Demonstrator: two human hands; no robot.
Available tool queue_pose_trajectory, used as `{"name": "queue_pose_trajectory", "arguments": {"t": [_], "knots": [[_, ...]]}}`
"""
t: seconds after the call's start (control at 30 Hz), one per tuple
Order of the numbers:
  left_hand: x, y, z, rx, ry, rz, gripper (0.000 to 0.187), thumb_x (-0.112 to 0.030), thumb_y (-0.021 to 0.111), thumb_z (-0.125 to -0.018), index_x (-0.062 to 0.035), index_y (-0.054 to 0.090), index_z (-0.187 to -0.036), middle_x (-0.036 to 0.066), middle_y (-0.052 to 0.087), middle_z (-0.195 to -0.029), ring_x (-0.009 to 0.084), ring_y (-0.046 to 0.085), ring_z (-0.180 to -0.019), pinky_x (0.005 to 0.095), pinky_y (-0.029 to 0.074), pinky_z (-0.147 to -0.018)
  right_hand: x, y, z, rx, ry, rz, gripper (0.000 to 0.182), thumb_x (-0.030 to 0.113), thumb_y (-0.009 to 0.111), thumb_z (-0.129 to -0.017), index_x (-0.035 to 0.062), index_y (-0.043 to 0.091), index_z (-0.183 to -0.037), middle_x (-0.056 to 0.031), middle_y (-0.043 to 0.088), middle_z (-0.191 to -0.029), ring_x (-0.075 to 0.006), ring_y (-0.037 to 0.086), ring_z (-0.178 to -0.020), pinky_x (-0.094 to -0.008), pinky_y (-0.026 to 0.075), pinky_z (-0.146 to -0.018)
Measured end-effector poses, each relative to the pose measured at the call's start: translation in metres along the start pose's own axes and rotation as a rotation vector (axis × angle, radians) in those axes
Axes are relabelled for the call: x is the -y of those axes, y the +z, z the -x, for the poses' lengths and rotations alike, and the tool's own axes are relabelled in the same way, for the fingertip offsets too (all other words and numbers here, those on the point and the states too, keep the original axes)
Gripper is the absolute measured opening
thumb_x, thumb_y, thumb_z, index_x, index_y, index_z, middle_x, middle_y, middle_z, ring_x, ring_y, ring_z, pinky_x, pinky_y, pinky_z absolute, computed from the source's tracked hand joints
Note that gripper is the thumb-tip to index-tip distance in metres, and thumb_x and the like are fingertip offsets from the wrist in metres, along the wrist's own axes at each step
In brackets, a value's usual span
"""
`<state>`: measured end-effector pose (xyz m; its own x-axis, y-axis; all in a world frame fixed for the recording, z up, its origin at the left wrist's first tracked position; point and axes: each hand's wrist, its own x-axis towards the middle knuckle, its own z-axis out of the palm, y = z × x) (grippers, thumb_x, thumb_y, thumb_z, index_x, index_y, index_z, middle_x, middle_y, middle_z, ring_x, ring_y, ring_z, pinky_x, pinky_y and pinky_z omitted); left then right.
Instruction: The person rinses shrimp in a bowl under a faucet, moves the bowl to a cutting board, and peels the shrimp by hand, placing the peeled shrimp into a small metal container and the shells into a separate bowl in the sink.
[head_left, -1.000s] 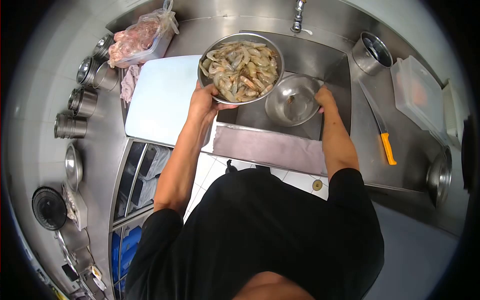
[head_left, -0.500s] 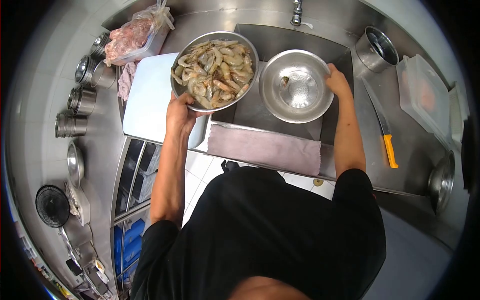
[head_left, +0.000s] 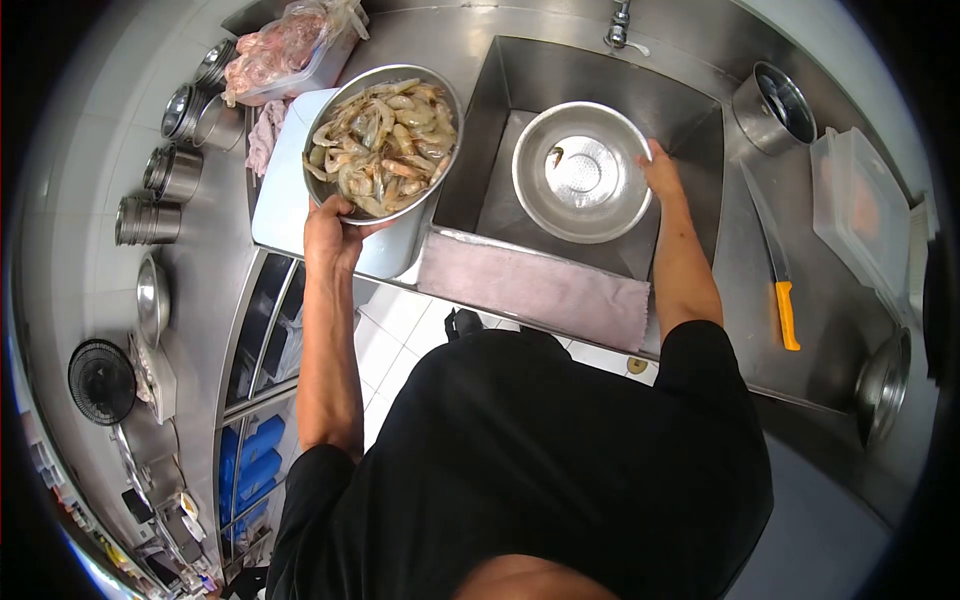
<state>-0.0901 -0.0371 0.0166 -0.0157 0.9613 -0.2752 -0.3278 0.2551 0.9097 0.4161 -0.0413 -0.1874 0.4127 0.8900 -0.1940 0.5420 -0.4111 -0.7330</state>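
Note:
Gripped at its near rim by my left hand (head_left: 335, 230), a metal bowl full of shrimp (head_left: 385, 150) is over the white cutting board (head_left: 283, 200), left of the sink. My right hand (head_left: 660, 170) holds the right rim of a second metal bowl (head_left: 590, 215), which is over the sink (head_left: 500, 195). That bowl has perforations in its base and one small dark piece (head_left: 556, 157) inside. The fingers of both hands are partly hidden by the rims.
A pink cloth (head_left: 535, 285) lies along the sink's front edge. The faucet (head_left: 620, 30) stands behind. On the right are a yellow-handled knife (head_left: 786, 315), a metal pot (head_left: 750, 118) and plastic containers (head_left: 855, 200). Bagged meat (head_left: 280, 60) sits back left.
The shrimp bowl has moved left with my left hand, away from the sink and farther over the cutting board. The gap between the two bowls is wider. The small piece has shifted left inside its bowl.

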Motion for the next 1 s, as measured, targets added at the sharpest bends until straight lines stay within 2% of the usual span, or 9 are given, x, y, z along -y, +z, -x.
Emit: {"name": "queue_pose_trajectory", "arguments": {"t": [0.13, 0.2, 0.3, 0.37, 0.5, 0.73, 0.83, 0.93, 1.0], "knots": [[0.009, -0.015, -0.005, -0.094, -0.007, 0.025, 0.076, 0.006, 0.037, -0.075, -0.0102, 0.019, -0.147, 0.026, 0.042, -0.136, 0.0497, 0.058, -0.107, 0.0629, 0.060, -0.064, -0.038, 0.056, -0.044, 0.115, 0.062, 0.336, 0.061, 0.016, 0.064, -0.089, 0.0092, 0.038, -0.144, -0.0209, 0.062, -0.123, -0.0283, 0.061, -0.114, -0.0385, 0.055, -0.077], [0.011, -0.020, -0.007, -0.118, 0.007, 0.007, 0.075, 0.006, 0.036, -0.075, -0.0076, 0.019, -0.146, 0.027, 0.042, -0.136, 0.0491, 0.058, -0.107, 0.0605, 0.061, -0.065, -0.044, 0.087, -0.051, 0.187, 0.169, 0.297, 0.066, 0.016, 0.064, -0.089, 0.0080, 0.034, -0.147, -0.0210, 0.062, -0.124, -0.0280, 0.060, -0.115, -0.0394, 0.056, -0.076], [0.013, -0.026, -0.006, -0.138, 0.020, -0.047, 0.072, 0.006, 0.033, -0.074, -0.0024, 0.021, -0.144, 0.029, 0.044, -0.136, 0.0481, 0.058, -0.110, 0.0568, 0.063, -0.067, -0.045, 0.114, -0.064, 0.312, 0.201, 0.274, 0.070, 0.018, 0.065, -0.088, 0.0071, 0.031, -0.148, -0.0223, 0.059, -0.127, -0.0303, 0.060, -0.115, -0.0413, 0.054, -0.081], [0.019, -0.035, -0.015, -0.123, -0.006, 0.015, 0.072, 0.005, 0.033, -0.074, -0.0028, 0.020, -0.145, 0.029, 0.044, -0.136, 0.0485, 0.059, -0.109, 0.0561, 0.063, -0.067, -0.038, 0.106, -0.080, 0.257, 0.181, 0.224, 0.070, 0.021, 0.065, -0.088, 0.0059, 0.032, -0.148, -0.0235, 0.057, -0.129, -0.0322, 0.059, -0.116, -0.0423, 0.052, -0.086], [0.018, -0.018, -0.004, -0.200, 0.009, -0.012, 0.071, 0.005, 0.035, -0.075, -0.0011, 0.020, -0.144, 0.029, 0.043, -0.136, 0.0491, 0.058, -0.109, 0.0555, 0.063, -0.068, 0.016, 0.029, -0.118, -0.183, 0.048, 0.076, 0.068, 0.033, 0.060, -0.089, 0.0015, 0.036, -0.145, -0.0257, 0.052, -0.134, -0.0396, 0.052, -0.124, -0.0437, 0.043, -0.102], [0.007, -0.015, -0.007, -0.129, 0.023, 0.017, 0.075, 0.005, 0.036, -0.074, -0.0051, 0.020, -0.146, 0.027, 0.045, -0.135, 0.0488, 0.059, -0.109, 0.0577, 0.062, -0.067, 0.100, 0.001, -0.190, -0.642, -0.408, -0.299, 0.059, 0.029, 0.056, -0.090, 0.0008, 0.044, -0.140, -0.0258, 0.060, -0.124, -0.0376, 0.058, -0.115, -0.0425, 0.044, -0.099], [0.005, -0.012, -0.008, -0.128, 0.002, 0.029, 0.078, 0.007, 0.038, -0.072, -0.0094, 0.021, -0.147, 0.024, 0.047, -0.133, 0.0466, 0.061, -0.105, 0.0595, 0.061, -0.064, 0.145, -0.028, -0.164, -0.307, -0.451, 0.033, 0.055, 0.031, 0.057, -0.089, 0.0055, 0.049, -0.138, -0.0248, 0.062, -0.120, -0.0373, 0.059, -0.114, -0.0415, 0.045, -0.097], [0.017, -0.002, -0.012, -0.067, -0.020, 0.041, 0.077, 0.007, 0.041, -0.072, -0.0090, 0.025, -0.145, 0.022, 0.050, -0.128, 0.0442, 0.063, -0.100, 0.0580, 0.062, -0.060, 0.188, -0.039, -0.109, -0.159, -0.355, 0.172, 0.052, 0.033, 0.058, -0.091, 0.0075, 0.052, -0.136, -0.0201, 0.064, -0.119, -0.0293, 0.062, -0.112, -0.0354, 0.046, -0.095], [0.017, 0.018, -0.012, -0.028, -0.026, 0.048, 0.074, 0.007, 0.041, -0.072, -0.0081, 0.027, -0.143, 0.022, 0.050, -0.127, 0.0431, 0.063, -0.099, 0.0568, 0.062, -0.057, 0.211, -0.028, -0.070, -0.108, -0.488, 0.200, 0.050, 0.035, 0.059, -0.092, 0.0097, 0.055, -0.135, -0.0198, 0.064, -0.120, -0.0300, 0.061, -0.112, -0.0360, 0.046, -0.094]]}}
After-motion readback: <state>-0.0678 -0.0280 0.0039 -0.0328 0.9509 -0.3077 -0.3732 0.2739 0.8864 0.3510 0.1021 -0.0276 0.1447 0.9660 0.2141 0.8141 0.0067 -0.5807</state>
